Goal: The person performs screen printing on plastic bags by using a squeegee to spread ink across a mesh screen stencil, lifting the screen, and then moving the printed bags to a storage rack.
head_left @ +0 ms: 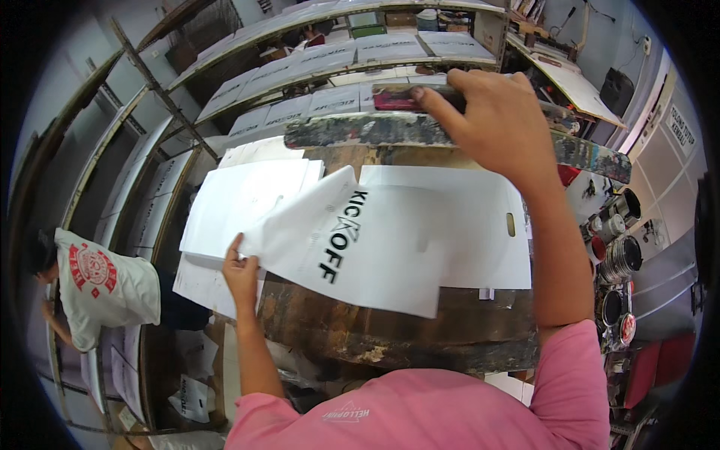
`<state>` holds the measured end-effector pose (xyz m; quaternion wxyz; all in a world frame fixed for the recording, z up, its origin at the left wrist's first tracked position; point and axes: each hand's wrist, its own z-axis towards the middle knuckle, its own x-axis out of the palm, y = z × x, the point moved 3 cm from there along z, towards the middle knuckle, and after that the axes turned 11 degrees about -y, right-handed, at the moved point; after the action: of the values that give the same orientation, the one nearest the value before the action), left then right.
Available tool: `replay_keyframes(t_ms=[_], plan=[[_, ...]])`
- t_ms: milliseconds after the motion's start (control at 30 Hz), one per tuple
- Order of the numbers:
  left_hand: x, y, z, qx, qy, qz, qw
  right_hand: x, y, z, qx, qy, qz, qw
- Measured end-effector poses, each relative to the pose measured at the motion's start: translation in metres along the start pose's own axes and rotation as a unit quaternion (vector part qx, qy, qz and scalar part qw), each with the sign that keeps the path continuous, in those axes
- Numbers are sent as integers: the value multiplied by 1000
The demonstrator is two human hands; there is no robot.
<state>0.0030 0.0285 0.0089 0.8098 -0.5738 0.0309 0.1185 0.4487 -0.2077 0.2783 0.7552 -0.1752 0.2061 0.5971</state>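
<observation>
My left hand pinches the edge of a white bag with black lettering. That bag is lifted and slanted, its lower right corner hanging over the worktable. Beneath its right part lies another white bag, flat, with an oval handle hole at its right end. At the far side of the table my right hand is closed over a dark squeegee with a reddish part. Just below the squeegee runs the paint-crusted bar of a printing frame. My right fingertips are partly hidden.
A stack of white bags sits at the table's left. Racks with printed bags stand beyond and to the left. A person in a white shirt bends at the left rack. Several ink cans line the right side.
</observation>
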Motion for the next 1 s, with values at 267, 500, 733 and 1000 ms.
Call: replay_keyframes(t_ms=[267, 500, 733, 1000], plan=[[-120, 101, 126, -106, -34, 73, 991, 1, 10, -13, -1, -1, -7, 1000], [-31, 35, 103, 183, -65, 240, 951, 6, 6, -14, -4, -14, -24, 1000], [103, -148, -176, -166, 350, -478, 789, -4, 42, -122, -9, 75, -43, 996], [86, -49, -245, -519, 229, -362, 740, 21, 63, -272, 71, 350, 123, 926]])
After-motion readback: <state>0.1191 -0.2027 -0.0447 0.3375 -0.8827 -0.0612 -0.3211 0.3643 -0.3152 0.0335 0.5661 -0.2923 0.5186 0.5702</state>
